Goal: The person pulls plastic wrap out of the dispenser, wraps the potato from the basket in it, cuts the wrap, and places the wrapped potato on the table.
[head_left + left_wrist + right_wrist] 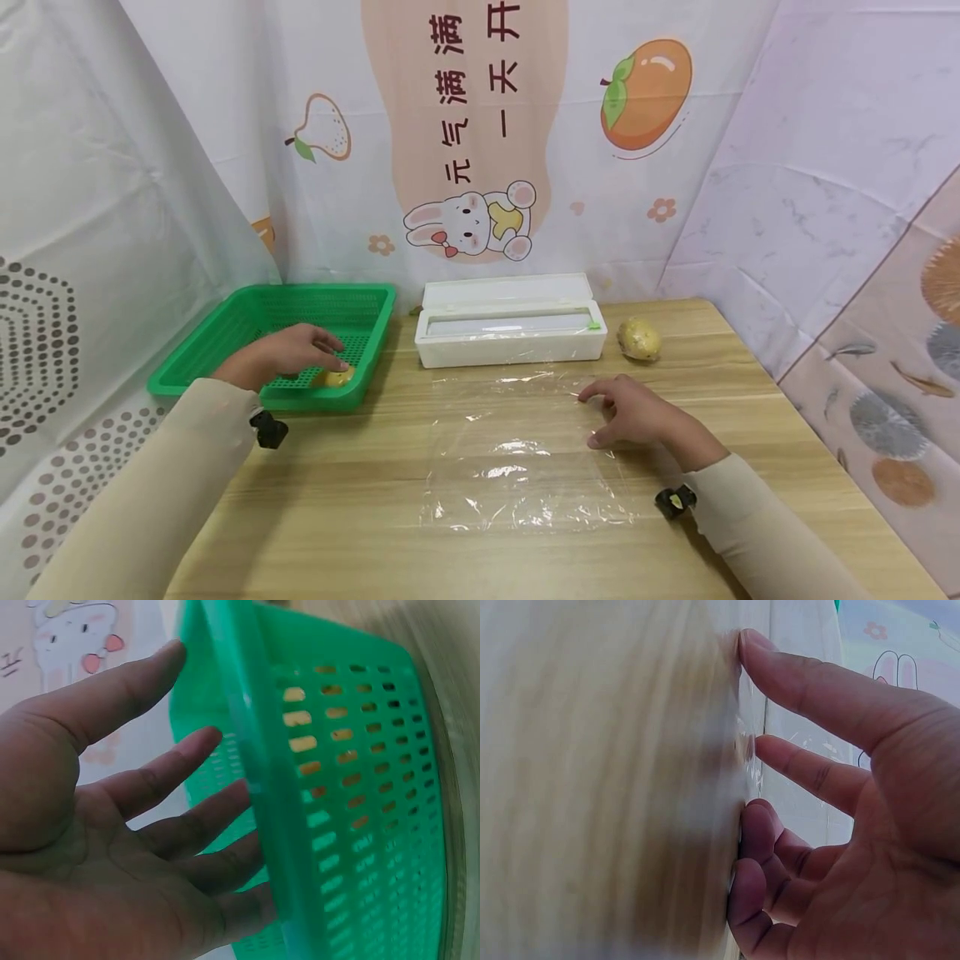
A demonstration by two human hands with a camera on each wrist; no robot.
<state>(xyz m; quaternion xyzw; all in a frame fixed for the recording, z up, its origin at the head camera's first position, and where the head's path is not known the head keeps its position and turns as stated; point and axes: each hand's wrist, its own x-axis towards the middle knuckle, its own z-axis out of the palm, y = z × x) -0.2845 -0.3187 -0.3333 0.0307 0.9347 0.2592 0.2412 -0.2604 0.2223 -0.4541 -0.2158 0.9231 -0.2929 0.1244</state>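
Note:
Over the green plastic basket [381, 335] at the left, my left hand [296, 350] reaches in with its fingers spread and relaxed. A yellow item [333, 378], partly hidden by basket and hand, lies right below the fingertips; it shows through the side holes in the left wrist view. Nothing is gripped in that hand. A sheet of clear cling film [510, 454] lies spread on the table. At its right edge, my right hand [633, 412] rests with thumb and forefinger apart, fingertips right at the film and tabletop.
Behind the film stands a white cling film dispenser box [513, 350], lid raised, with a green slider. A film-wrapped potato [639, 339] sits to its right. Printed curtains [315, 217] hang round the back and sides of the wooden table [322, 508].

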